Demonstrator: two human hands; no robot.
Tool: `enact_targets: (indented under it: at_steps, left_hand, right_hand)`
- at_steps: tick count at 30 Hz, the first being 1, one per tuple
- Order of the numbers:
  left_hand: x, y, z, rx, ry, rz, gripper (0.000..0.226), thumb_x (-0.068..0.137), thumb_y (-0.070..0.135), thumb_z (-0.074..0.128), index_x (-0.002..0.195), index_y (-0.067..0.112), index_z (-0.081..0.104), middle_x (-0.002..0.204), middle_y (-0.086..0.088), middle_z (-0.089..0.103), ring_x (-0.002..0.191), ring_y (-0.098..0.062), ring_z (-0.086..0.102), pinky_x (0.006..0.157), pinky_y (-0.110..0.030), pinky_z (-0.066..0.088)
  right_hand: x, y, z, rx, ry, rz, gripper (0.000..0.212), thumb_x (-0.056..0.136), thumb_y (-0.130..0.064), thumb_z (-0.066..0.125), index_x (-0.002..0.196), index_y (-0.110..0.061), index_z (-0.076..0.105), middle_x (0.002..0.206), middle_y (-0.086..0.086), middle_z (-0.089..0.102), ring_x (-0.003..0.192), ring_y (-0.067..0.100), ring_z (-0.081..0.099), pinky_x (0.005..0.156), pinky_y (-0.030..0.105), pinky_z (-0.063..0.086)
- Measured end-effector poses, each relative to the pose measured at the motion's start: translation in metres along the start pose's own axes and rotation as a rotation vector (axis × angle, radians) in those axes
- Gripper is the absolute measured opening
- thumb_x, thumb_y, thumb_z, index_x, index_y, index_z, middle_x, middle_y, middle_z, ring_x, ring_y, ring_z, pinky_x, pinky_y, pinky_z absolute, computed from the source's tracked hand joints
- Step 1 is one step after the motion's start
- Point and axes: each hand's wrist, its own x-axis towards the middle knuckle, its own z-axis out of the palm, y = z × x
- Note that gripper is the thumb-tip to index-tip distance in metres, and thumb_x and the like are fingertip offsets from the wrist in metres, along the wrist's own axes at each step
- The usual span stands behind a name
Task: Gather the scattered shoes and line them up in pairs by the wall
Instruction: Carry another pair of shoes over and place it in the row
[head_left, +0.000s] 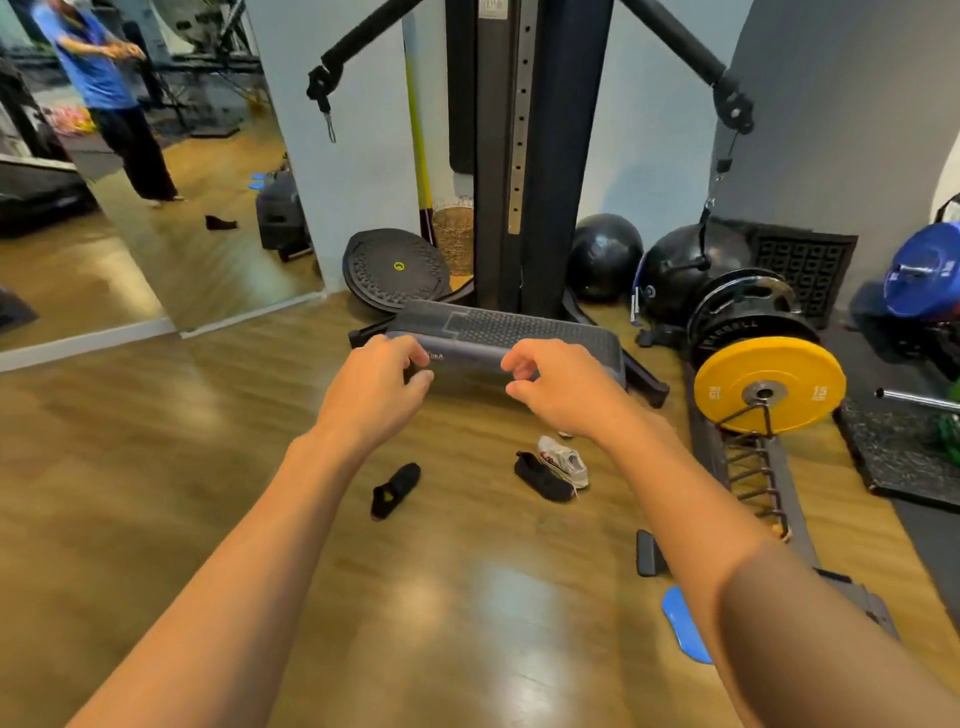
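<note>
Head view gives me both bare arms stretched out over a glossy wood-plank floor (156, 467). The left hand (379, 387) and the right hand (558, 387) hang side by side with a gap between them. Each has its fingers curled in toward the thumb and grips nothing. Below them I count three shoes on the boards. A lone black shoe (396, 491), soft and matte, lies by itself under the left wrist. Further right, a second black shoe (543, 477) lies touching a white sneaker (563, 460) with laces and a red mark, just beside the right forearm. All three sit out on the open floor, apart from the pale wall (353, 156). Beyond the hands I see a grey step platform (498, 332) with a studded top. To its right stand a smooth yellow weight plate (769, 384) and a round black ball (605, 257), dull and leathery.
</note>
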Motion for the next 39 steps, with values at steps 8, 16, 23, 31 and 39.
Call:
enact_targets:
  at_steps: [8, 16, 23, 31, 39]
  left_hand:
    - [0.153, -0.068, 0.053, -0.077, -0.013, 0.011, 0.016, 0.092, 0.031, 0.057, 0.099, 0.021, 0.066, 0.094, 0.002, 0.060, 0.096, -0.020, 0.058, 0.075, -0.031, 0.042]
    - [0.273, -0.109, 0.129, -0.117, -0.145, -0.044, 0.023, 0.092, 0.036, 0.055, 0.109, 0.022, 0.062, 0.108, -0.006, 0.060, 0.104, -0.026, 0.056, 0.088, -0.045, 0.048]
    - [0.318, -0.158, 0.207, -0.078, -0.238, -0.221, 0.032, 0.095, 0.034, 0.052, 0.124, 0.021, 0.053, 0.123, -0.006, 0.055, 0.116, -0.026, 0.050, 0.095, -0.046, 0.044]
    - [0.365, -0.208, 0.375, -0.199, -0.195, -0.248, 0.039, 0.095, 0.028, 0.052, 0.133, 0.022, 0.043, 0.126, -0.005, 0.050, 0.115, -0.020, 0.047, 0.085, -0.027, 0.035]
    - [0.316, -0.297, 0.641, -0.293, -0.353, -0.281, 0.039, 0.094, 0.027, 0.053, 0.132, 0.022, 0.044, 0.124, -0.005, 0.050, 0.116, -0.023, 0.048, 0.085, -0.030, 0.036]
  right_hand:
    - [0.162, 0.038, 0.034, 0.006, -0.025, 0.116, 0.028, 0.092, -0.023, 0.059, 0.120, -0.024, 0.059, 0.110, -0.004, 0.064, 0.096, 0.013, 0.058, 0.080, 0.026, 0.044]
    - [0.285, 0.095, 0.063, 0.031, -0.082, 0.262, 0.030, 0.093, -0.023, 0.056, 0.122, -0.023, 0.057, 0.109, -0.003, 0.065, 0.100, 0.018, 0.059, 0.087, 0.035, 0.049]
    - [0.367, 0.164, 0.134, 0.145, -0.143, 0.337, 0.030, 0.094, -0.020, 0.057, 0.124, -0.020, 0.056, 0.118, 0.001, 0.064, 0.110, 0.019, 0.057, 0.087, 0.028, 0.042]
    - [0.439, 0.273, 0.271, 0.293, -0.084, 0.546, 0.032, 0.091, -0.012, 0.055, 0.122, -0.019, 0.057, 0.109, -0.001, 0.061, 0.098, 0.014, 0.057, 0.081, 0.027, 0.045]
    - [0.429, 0.418, 0.510, 0.382, -0.100, 0.741, 0.034, 0.087, -0.013, 0.056, 0.120, -0.018, 0.056, 0.093, -0.001, 0.061, 0.092, 0.025, 0.064, 0.087, 0.047, 0.053]
